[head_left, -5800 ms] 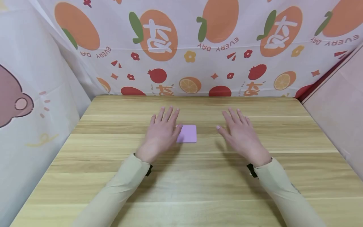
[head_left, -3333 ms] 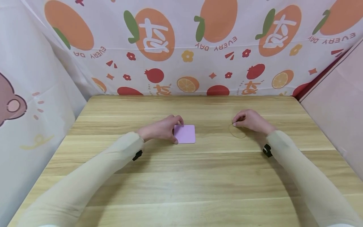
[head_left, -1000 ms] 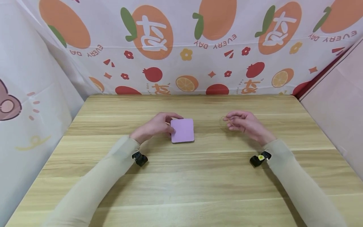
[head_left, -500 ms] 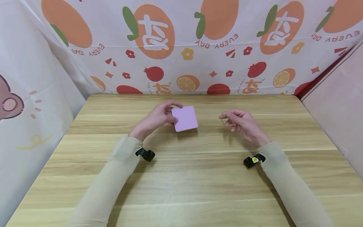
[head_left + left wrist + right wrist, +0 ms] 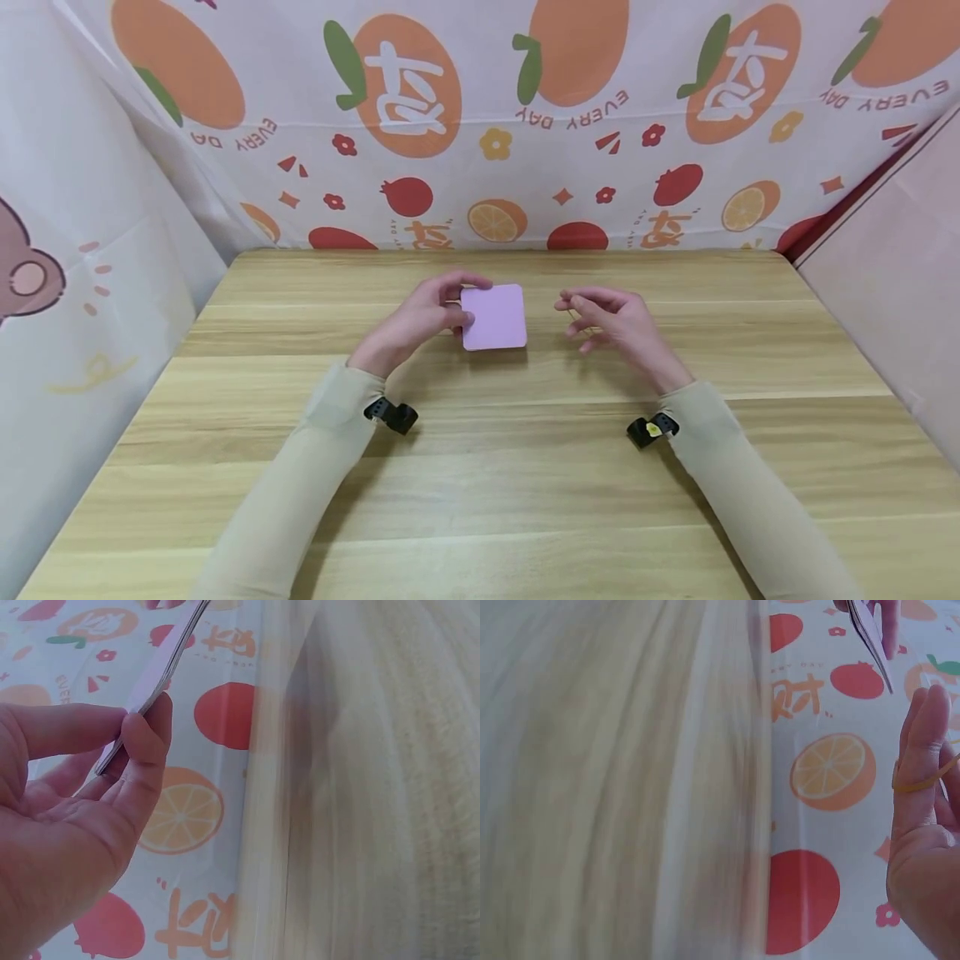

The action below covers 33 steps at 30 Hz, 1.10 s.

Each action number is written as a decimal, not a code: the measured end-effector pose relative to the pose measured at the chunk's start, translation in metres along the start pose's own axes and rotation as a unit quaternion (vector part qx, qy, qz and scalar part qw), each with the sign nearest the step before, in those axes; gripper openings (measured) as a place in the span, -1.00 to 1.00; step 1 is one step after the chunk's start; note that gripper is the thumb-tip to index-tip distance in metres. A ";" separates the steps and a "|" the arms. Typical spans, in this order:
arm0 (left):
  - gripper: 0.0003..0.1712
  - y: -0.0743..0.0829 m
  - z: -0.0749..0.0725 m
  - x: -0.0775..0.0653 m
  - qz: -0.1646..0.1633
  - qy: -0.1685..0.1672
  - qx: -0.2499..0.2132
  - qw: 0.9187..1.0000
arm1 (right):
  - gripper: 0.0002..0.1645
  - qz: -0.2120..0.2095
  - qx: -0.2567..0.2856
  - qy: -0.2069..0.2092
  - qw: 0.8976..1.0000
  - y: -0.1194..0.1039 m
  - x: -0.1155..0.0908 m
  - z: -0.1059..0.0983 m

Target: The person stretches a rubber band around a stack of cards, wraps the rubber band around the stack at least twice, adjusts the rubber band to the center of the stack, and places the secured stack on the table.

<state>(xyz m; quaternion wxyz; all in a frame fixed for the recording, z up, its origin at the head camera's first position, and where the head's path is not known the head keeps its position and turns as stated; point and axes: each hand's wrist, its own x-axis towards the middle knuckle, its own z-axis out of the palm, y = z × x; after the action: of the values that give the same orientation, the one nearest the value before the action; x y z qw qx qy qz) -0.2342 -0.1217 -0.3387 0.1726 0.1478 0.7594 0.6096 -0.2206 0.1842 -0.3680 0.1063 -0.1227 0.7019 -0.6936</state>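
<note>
A thin stack of square purple cards (image 5: 495,318) is held above the table, its purple face toward the head camera. My left hand (image 5: 408,329) pinches its left edge between thumb and fingers. In the left wrist view the layered edge of the stack (image 5: 171,656) shows between the fingertips. To its right, apart from it, my right hand (image 5: 618,327) holds a thin yellowish rubber band, its fingers bent. The right wrist view shows this rubber band (image 5: 916,786) looped round the fingers; part of the loop is out of view.
Both hands are over the far half of a wooden table (image 5: 480,492). A fruit-print cloth (image 5: 495,179) hangs behind its back edge. Pale cloths stand at the left and right sides. A black strap with a small device (image 5: 392,414) sits on each wrist.
The left hand has picked the purple stack up from the table and raised it. The right hand has picked up the rubber band, looped it on its fingers and moved left toward the stack.
</note>
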 end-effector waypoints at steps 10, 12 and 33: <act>-0.44 0.000 0.007 0.000 0.003 -0.011 -0.020 1.000 | -0.47 -0.011 0.000 -0.003 1.000 -0.001 0.002 0.014; -0.45 -0.001 0.009 0.000 0.004 -0.014 -0.019 1.000 | -0.45 -0.010 0.000 -0.001 1.000 -0.002 0.003 0.017; -0.48 -0.001 0.018 -0.001 -0.003 -0.047 -0.030 0.998 | -0.40 0.001 -0.029 -0.026 0.999 0.000 0.002 0.047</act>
<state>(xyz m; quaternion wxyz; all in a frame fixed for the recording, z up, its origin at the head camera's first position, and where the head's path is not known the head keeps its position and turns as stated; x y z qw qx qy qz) -0.2255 -0.1061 -0.3437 0.2142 0.1684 0.7322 0.6242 -0.2072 0.1391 -0.3690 0.1215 -0.1427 0.7188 -0.6695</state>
